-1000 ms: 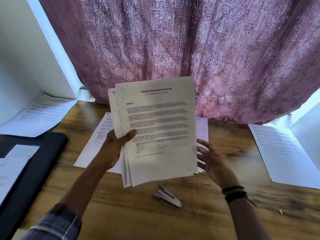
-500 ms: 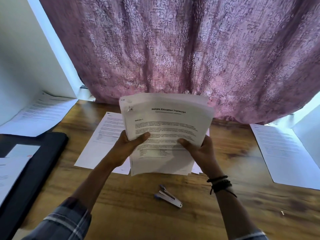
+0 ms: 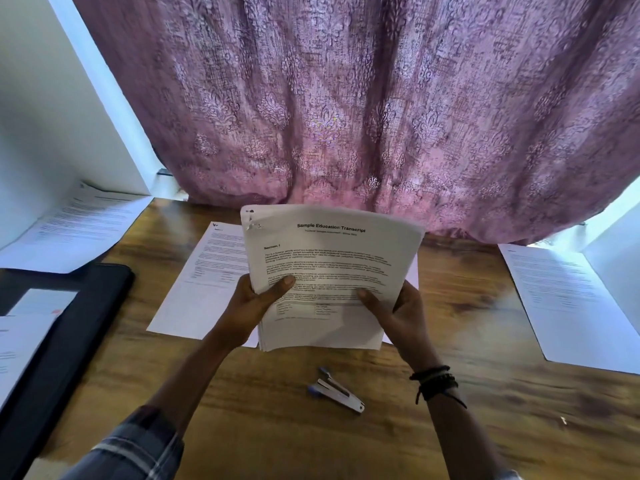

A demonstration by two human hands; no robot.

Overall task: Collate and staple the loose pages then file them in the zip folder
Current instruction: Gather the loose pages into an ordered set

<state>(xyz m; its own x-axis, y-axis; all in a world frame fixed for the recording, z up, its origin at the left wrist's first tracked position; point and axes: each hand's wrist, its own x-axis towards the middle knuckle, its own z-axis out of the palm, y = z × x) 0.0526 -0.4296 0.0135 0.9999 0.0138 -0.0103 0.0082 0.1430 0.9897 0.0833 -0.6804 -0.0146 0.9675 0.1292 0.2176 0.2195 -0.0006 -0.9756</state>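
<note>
Over table (image 3: 263, 431), curled fingers (image 3: 275, 288) around pages (image 3: 332, 261).

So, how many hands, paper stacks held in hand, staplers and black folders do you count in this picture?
Hands: 2 (left hand, right hand)
Paper stack, held by both hands: 1
Stapler: 1
Black folder: 1
Total: 5

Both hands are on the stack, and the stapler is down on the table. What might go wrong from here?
1. The left hand and right hand both grip the stack. Freeing one for the stapler may let the edges slip out of line.
2. The far sheet and the right sheet lie apart on the table. Stapling now would likely leave them out.
</note>
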